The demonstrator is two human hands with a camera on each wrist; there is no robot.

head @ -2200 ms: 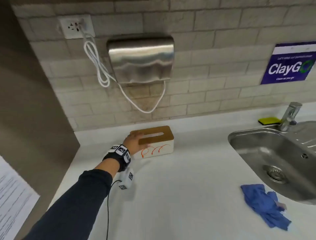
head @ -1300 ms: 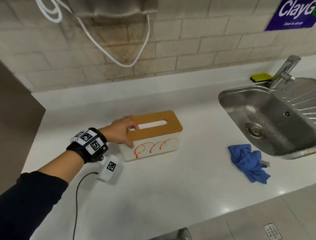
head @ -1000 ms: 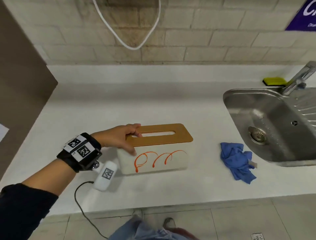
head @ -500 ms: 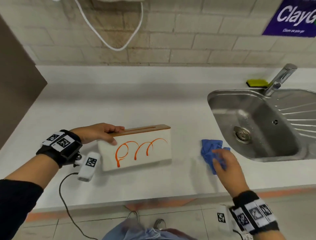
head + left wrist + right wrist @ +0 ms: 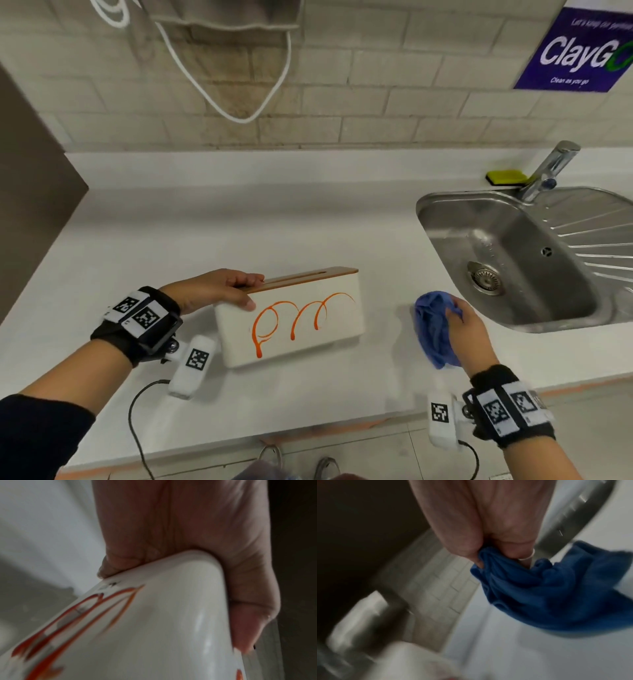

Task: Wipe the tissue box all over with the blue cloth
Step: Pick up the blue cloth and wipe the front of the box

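Left hand (image 5: pixel 219 289) gripping tissue box (image 5: pixel 294 318) by its end on counter (image 5: pixel 274 219); right hand (image 5: pixel 467 334) clutching bunched blue cloth (image 5: pixel 433 329) just beside sink (image 5: pixel 507 260)

I see a white tissue box (image 5: pixel 291 322) with orange loops and a tan lid, a blue cloth (image 5: pixel 433 329) right of it, on a white counter (image 5: pixel 239 222).

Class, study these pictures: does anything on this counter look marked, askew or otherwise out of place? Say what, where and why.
The tissue box stands out: orange looping scribbles, one dripping, run across its white front face. It also sits tilted, gripped at its left end by the left hand. The blue cloth, bunched in the right hand, has not touched it yet.
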